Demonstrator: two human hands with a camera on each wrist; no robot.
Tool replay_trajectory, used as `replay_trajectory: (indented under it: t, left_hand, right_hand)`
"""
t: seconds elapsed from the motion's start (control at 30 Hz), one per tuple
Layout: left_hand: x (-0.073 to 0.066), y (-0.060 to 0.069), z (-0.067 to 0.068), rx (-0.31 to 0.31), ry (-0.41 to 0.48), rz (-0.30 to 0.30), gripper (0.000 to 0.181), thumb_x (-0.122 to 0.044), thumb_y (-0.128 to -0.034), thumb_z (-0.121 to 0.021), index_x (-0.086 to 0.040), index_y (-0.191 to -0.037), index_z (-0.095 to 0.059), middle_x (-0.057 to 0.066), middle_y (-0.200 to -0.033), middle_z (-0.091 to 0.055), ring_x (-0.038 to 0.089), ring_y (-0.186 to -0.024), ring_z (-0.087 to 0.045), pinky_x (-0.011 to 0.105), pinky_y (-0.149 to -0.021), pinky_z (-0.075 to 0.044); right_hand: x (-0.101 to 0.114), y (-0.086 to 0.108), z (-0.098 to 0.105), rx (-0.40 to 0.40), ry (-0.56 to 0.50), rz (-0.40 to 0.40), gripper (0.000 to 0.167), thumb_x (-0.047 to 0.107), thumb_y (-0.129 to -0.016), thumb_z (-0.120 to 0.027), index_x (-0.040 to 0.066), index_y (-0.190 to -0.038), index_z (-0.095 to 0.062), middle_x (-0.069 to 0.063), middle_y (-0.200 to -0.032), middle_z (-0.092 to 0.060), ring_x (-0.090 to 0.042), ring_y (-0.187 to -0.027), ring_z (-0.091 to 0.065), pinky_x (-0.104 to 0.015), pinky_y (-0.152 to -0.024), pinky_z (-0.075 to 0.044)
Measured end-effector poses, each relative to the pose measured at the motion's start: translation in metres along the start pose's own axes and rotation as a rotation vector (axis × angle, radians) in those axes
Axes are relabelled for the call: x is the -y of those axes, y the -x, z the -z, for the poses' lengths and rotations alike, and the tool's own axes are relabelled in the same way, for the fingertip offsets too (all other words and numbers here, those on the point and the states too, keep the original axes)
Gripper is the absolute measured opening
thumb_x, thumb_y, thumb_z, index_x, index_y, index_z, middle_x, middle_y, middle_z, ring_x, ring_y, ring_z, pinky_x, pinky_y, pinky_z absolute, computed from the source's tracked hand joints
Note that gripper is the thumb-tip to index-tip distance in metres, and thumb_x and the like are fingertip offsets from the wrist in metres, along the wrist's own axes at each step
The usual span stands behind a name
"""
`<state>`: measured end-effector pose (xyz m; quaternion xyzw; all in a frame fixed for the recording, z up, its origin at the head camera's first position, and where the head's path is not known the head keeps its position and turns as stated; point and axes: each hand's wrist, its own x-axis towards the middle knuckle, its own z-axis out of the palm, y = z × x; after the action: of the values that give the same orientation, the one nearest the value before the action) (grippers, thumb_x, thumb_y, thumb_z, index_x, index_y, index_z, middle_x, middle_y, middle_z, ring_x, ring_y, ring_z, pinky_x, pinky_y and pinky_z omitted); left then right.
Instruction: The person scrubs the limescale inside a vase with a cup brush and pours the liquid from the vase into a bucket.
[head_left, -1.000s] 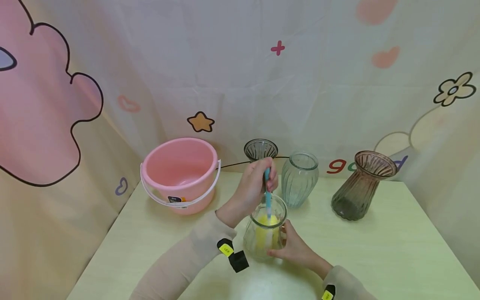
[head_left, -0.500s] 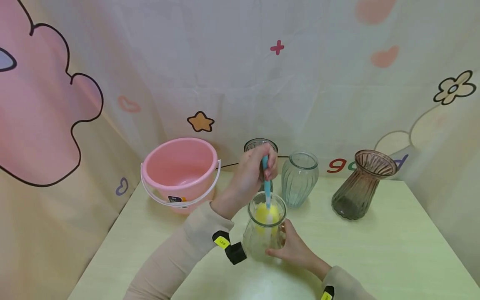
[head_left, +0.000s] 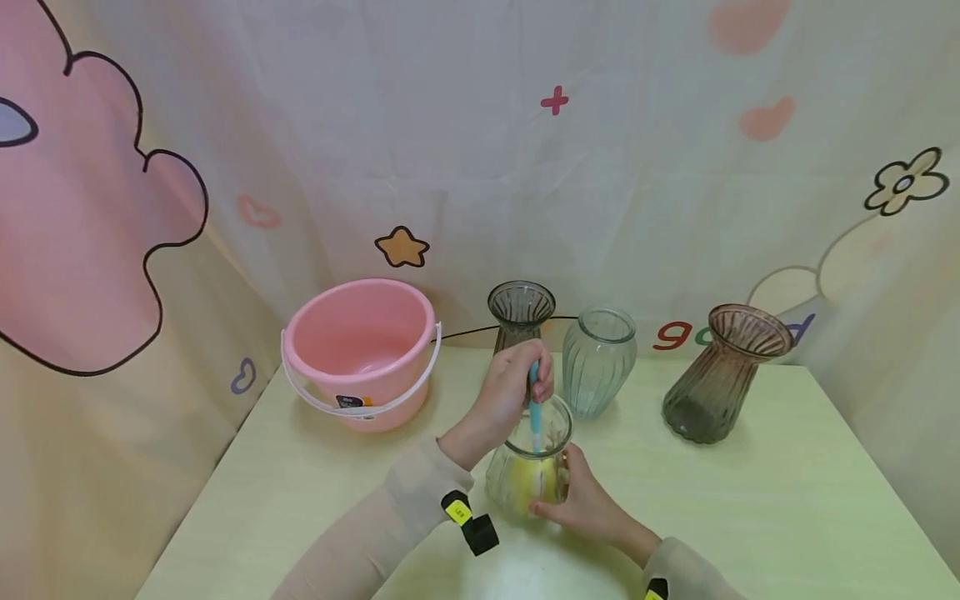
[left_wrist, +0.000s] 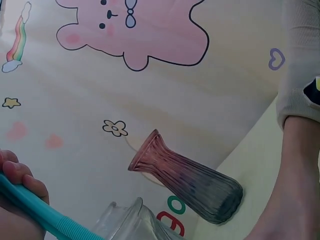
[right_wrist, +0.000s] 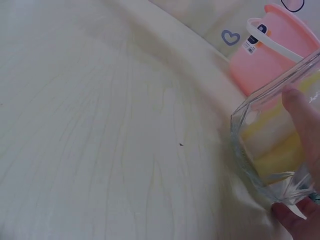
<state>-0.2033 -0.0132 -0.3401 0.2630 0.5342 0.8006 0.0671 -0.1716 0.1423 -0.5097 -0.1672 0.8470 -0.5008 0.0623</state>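
Note:
My left hand [head_left: 504,398] grips the blue handle [left_wrist: 37,209] of a sponge bottle brush [head_left: 536,421]. The brush's yellow sponge head [right_wrist: 279,150] is down inside a clear glass vase [head_left: 498,479], near its base. Low on the vase's right side, my right hand [head_left: 596,504] holds it, thumb across the front and fingers behind. In the right wrist view the thumb [right_wrist: 300,107] lies along the glass. The vase stands on the table.
A pink bucket [head_left: 397,400] with a white handle stands back left. Behind the hands are a grey flared vase [head_left: 521,312] and a pale ribbed vase [head_left: 600,367]. A brown-grey vase [head_left: 708,392] is at the right. A printed curtain [head_left: 465,167] hangs behind the table [head_left: 712,517].
My left hand first rose with the brush, then pushed back down, so the sponge sits lower in the vase now. The right hand and vase have barely moved.

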Motion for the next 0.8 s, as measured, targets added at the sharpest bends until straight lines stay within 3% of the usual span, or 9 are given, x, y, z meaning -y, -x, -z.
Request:
replay_trajectory:
  t: [0.1, 0.23, 0.37, 0.57, 0.8]
  left_hand:
    - [0.0, 0.0, 0.001, 0.025, -0.021, -0.007, 0.035, -0.02, -0.0957, -0.031, -0.006, -0.064, -0.037, -0.005, -0.052, -0.036, 0.009, -0.048, -0.033, 0.023, -0.049, -0.027]
    - [0.0, 0.0, 0.001, 0.032, -0.02, -0.003, 0.036, -0.019, -0.0962, -0.031, -0.005, -0.064, -0.036, -0.004, -0.053, -0.036, 0.01, -0.048, -0.033, 0.024, -0.049, -0.026]
    - [0.0, 0.001, 0.001, 0.037, -0.029, -0.001, 0.036, -0.02, -0.0957, -0.032, -0.003, -0.064, -0.036, -0.003, -0.053, -0.036, 0.01, -0.048, -0.033, 0.023, -0.049, -0.027]
    - [0.001, 0.003, 0.0, 0.048, -0.044, -0.005, 0.037, -0.023, -0.0957, -0.032, -0.004, -0.065, -0.037, -0.003, -0.054, -0.037, 0.01, -0.049, -0.034, 0.023, -0.05, -0.028]
    - [-0.008, 0.003, -0.005, 0.035, -0.026, -0.008, 0.036, -0.021, -0.0958, -0.031, -0.006, -0.064, -0.038, -0.003, -0.054, -0.036, 0.011, -0.049, -0.033, 0.023, -0.05, -0.028]
  right_hand:
    - [-0.002, -0.001, 0.008, 0.1, -0.005, 0.022, 0.088, 0.029, -0.073, -0.076, 0.009, -0.136, -0.018, -0.015, -0.131, -0.034, -0.033, -0.125, -0.036, -0.05, -0.099, -0.035]
    - [-0.004, -0.005, 0.021, 0.256, -0.087, 0.014, 0.089, 0.027, -0.079, -0.071, 0.017, -0.142, -0.009, -0.015, -0.132, -0.036, -0.036, -0.127, -0.034, -0.051, -0.099, -0.036]
    - [-0.004, -0.009, 0.03, 0.335, -0.145, -0.035, 0.09, 0.024, -0.083, -0.067, 0.022, -0.146, -0.002, -0.016, -0.141, -0.03, -0.042, -0.128, -0.033, -0.055, -0.099, -0.034]
    - [-0.005, -0.01, 0.031, 0.33, -0.165, -0.06, 0.087, 0.022, -0.082, -0.067, 0.019, -0.146, -0.008, -0.019, -0.138, -0.034, -0.043, -0.122, -0.041, -0.052, -0.095, -0.04]
    - [-0.01, -0.008, 0.023, 0.242, -0.174, 0.016, 0.08, 0.016, -0.079, -0.07, 0.016, -0.141, -0.019, -0.018, -0.132, -0.041, -0.037, -0.124, -0.04, -0.049, -0.096, -0.041]
